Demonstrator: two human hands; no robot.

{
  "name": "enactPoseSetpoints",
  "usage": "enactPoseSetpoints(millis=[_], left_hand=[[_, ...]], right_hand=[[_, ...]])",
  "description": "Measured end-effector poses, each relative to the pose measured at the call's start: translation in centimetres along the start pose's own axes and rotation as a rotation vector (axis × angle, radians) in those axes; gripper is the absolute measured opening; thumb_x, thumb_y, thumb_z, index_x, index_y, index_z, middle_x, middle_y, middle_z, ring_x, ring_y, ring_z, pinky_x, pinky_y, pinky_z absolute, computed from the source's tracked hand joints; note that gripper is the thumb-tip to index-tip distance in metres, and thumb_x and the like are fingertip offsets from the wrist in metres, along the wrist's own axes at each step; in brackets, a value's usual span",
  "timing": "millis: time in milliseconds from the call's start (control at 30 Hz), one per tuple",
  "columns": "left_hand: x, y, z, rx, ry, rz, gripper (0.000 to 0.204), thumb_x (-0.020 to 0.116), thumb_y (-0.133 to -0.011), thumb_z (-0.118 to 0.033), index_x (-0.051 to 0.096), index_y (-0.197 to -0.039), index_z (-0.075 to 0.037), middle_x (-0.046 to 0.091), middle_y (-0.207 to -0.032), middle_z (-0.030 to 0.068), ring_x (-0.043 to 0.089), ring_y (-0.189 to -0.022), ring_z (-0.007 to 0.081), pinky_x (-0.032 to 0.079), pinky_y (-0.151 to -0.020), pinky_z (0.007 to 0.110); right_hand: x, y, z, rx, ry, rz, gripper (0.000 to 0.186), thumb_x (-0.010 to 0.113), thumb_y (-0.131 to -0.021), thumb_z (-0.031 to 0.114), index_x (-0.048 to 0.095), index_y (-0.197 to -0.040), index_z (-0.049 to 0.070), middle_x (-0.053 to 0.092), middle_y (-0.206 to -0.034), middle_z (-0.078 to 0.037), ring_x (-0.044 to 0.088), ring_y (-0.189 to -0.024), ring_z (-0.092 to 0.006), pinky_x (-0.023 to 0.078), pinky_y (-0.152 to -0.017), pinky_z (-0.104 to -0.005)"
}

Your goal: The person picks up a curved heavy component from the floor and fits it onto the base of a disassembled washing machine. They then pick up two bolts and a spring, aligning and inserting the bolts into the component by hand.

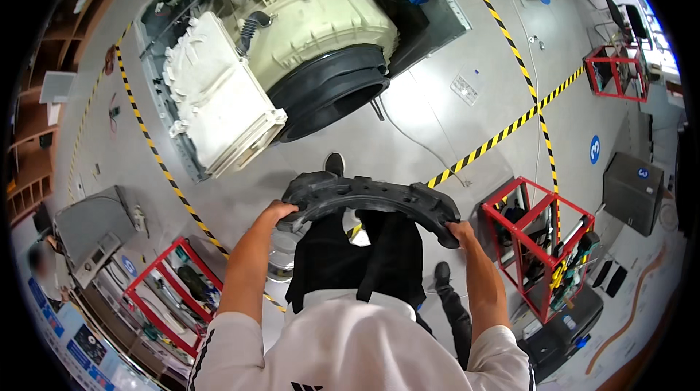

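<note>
Held level in front of my body is a curved black counterweight (364, 193), shaped like a half ring with thick ends. My left hand (281, 212) is closed around its left end. Its right end is gripped by my right hand (460, 231). Ahead of me lies an opened washing machine (313, 23), with a cream plastic tub, a black rubber door gasket (332, 96) facing me and a white detergent drawer housing (211, 92) on its left. The counterweight is apart from the machine.
A red-framed tool cart (539, 245) stands close on my right, another red cart (171, 282) on my left. Yellow-black tape (481, 147) marks the floor. A thin cable (419, 143) trails from the machine. Another person's leg (453, 307) shows behind my right side.
</note>
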State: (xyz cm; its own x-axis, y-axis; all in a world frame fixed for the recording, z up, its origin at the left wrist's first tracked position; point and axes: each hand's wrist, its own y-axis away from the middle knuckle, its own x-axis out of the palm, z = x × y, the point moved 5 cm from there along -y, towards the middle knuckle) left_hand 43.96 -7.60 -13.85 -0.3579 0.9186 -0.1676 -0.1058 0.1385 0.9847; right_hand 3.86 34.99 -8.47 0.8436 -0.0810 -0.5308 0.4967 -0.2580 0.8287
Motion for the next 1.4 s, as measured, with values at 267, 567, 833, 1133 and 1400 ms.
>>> enactPoseSetpoints(millis=[267,567,833,1133,1400], left_hand=[[2.5,-9.1,3.4,-0.023,0.199,-0.096,0.049,0.071,-0.066,-0.028,0.062,-0.101,0.006,0.064,-0.095,0.0157,0.063,-0.083,0.0236,0.048,-0.072,0.034],[7.0,-19.6,2.6,-0.023,0.230,-0.244,0.051,0.071,-0.067,-0.030,0.060,-0.102,0.006,0.064,-0.092,0.0127,0.062,-0.078,0.0234,0.049,-0.065,0.038],[9.6,-27.9,2.5,-0.084,0.342,-0.037,0.041,0.063,-0.077,-0.027,0.059,-0.104,0.003,0.063,-0.094,0.0125,0.061,-0.079,0.0235,0.047,-0.065,0.040],[9.8,-33.1,3.3,-0.001,0.597,0.086,0.033,0.062,-0.080,-0.025,0.060,-0.096,0.004,0.064,-0.085,0.0112,0.063,-0.067,0.0203,0.051,-0.059,0.036],[9.0,-34.9,3.8,-0.075,0.467,0.065,0.035,0.061,-0.081,-0.026,0.059,-0.103,0.001,0.064,-0.090,0.0100,0.064,-0.076,0.0215,0.051,-0.069,0.040]], right_hand=[[1.1,-10.6,11.2,-0.229,0.337,-0.040,0.064,0.067,-0.066,0.044,0.059,-0.101,-0.010,0.061,-0.101,-0.025,0.060,-0.097,-0.0338,0.048,-0.080,-0.0345],[6.6,-25.2,21.3,-0.365,0.451,0.014,0.064,0.066,-0.068,0.047,0.060,-0.103,-0.006,0.060,-0.105,-0.024,0.058,-0.102,-0.0323,0.047,-0.085,-0.0371],[11.8,-30.2,24.5,-0.451,0.371,0.036,0.052,0.066,-0.072,0.035,0.062,-0.093,-0.012,0.064,-0.082,-0.019,0.063,-0.072,-0.0264,0.049,-0.065,-0.0355],[13.6,-30.2,29.1,-0.377,0.405,0.062,0.046,0.067,-0.073,0.031,0.062,-0.094,-0.010,0.063,-0.082,-0.018,0.065,-0.068,-0.0265,0.055,-0.052,-0.0374],[14.0,-30.3,30.3,-0.424,0.413,0.117,0.036,0.059,-0.075,0.029,0.063,-0.081,-0.006,0.060,-0.065,-0.014,0.061,-0.052,-0.0216,0.052,-0.046,-0.0333]])
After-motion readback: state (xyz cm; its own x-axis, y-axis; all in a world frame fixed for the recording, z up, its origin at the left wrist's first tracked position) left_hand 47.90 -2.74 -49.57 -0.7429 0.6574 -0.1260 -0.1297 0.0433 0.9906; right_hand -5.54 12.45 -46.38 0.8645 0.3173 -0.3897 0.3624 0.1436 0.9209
